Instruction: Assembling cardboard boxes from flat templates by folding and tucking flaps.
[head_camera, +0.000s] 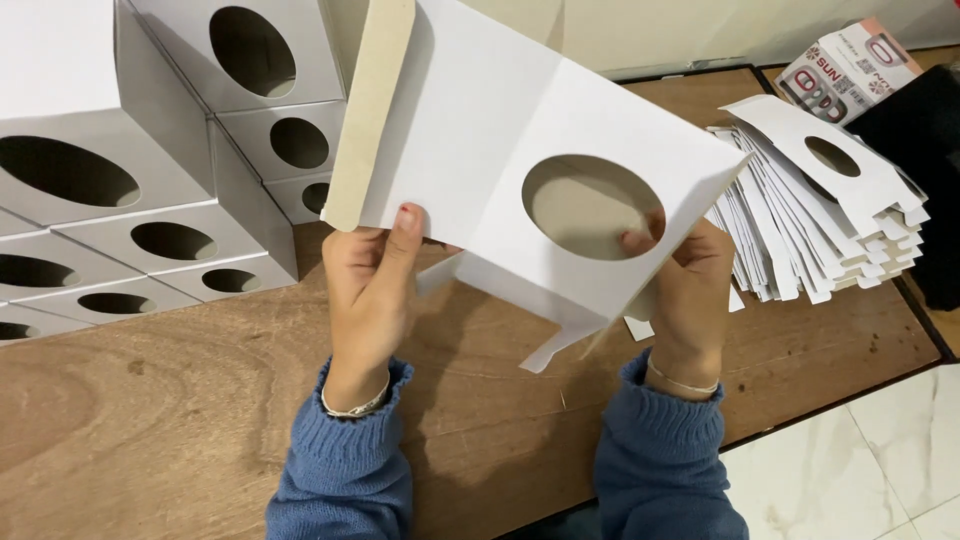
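Overhead, 2 hands (530, 285), 1 box blank (540, 150)

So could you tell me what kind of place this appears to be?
Probably a small hand-packaging workspace: folded white boxes are stacked on a wooden table, a pile of flat blanks lies alongside, and both hands hold another blank.

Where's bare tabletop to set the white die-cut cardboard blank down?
Bare brown wooden table lies lower left, between the stacked white folded boxes with oval holes and the left hand. A narrower strip runs below the pile of flat white blanks, beside the right hand. The upper left and upper right are crowded.
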